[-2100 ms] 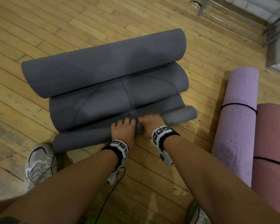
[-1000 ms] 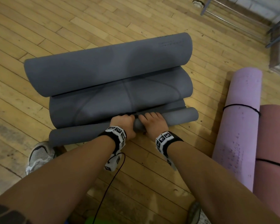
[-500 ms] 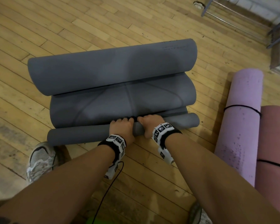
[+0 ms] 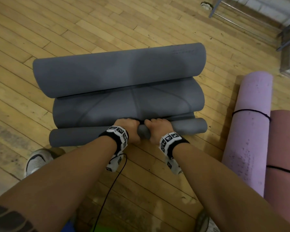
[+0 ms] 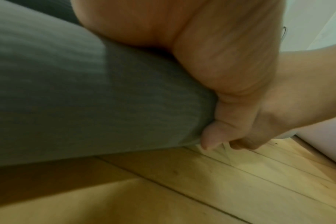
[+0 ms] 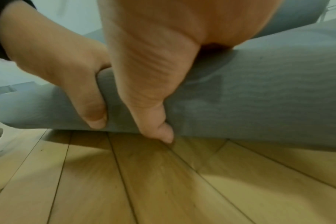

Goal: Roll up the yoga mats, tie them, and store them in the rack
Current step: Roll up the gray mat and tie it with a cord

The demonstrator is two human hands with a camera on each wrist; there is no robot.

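Note:
A grey yoga mat (image 4: 124,101) lies in loose wavy folds on the wooden floor, its near edge wound into a thin tight roll (image 4: 77,136). My left hand (image 4: 130,129) and right hand (image 4: 157,129) sit side by side at the middle of that roll, fingers curled over its top and thumbs underneath. The left wrist view shows the left thumb (image 5: 211,136) tucked under the grey roll (image 5: 86,98). In the right wrist view both thumbs press the roll (image 6: 259,98) from below, just above the floorboards.
To the right lie two rolled mats tied with black cord, a lilac one (image 4: 248,131) and a pink one (image 4: 285,156). Metal rack legs (image 4: 224,7) stand at the far right. My shoes (image 4: 37,161) are on either side of my arms. A black cable (image 4: 110,190) hangs from my left wrist.
The hands have kept winding the near edge away from me: the thin roll has turned forward against the folded part, and the fingers have curled further over its top.

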